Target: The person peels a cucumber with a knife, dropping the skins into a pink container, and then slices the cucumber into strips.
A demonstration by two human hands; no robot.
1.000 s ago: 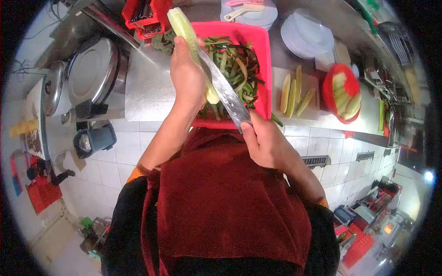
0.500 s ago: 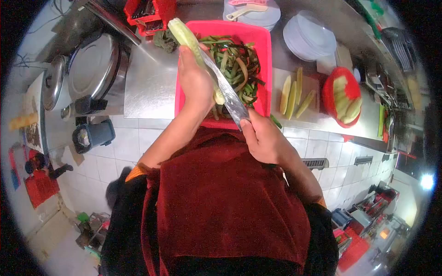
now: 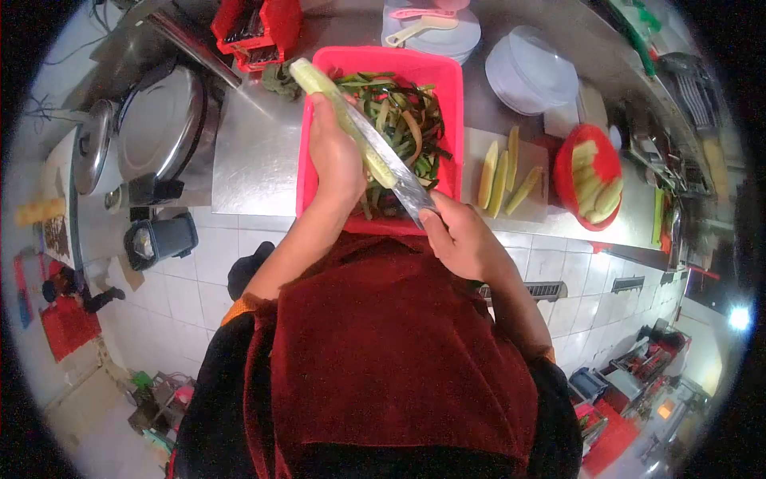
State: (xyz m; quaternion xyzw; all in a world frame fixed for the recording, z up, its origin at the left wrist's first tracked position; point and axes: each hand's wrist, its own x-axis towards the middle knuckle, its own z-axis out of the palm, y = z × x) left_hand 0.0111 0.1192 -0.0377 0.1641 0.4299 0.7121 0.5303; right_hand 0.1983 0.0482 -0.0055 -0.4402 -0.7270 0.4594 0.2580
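My left hand (image 3: pixel 335 156) grips a long pale-green cucumber (image 3: pixel 319 83), held slanted over a pink tub (image 3: pixel 381 61). My right hand (image 3: pixel 461 239) holds a large knife (image 3: pixel 388 164) whose blade lies flat along the cucumber's side. The tub is filled with dark green peel strips (image 3: pixel 403 120). Part of the cucumber is hidden behind my left hand and the blade.
Peeled cucumber spears (image 3: pixel 503 172) lie on a white cutting board (image 3: pixel 474 146). A red bowl (image 3: pixel 600 158) of peeled pieces sits to its right. White plates (image 3: pixel 531 72) are stacked behind. A steel pot lid (image 3: pixel 163 120) and red crate (image 3: pixel 255 24) stand at left.
The knife blade has slid further along the cucumber toward its far end. Both hands shifted slightly over the tub; the view moved a little.
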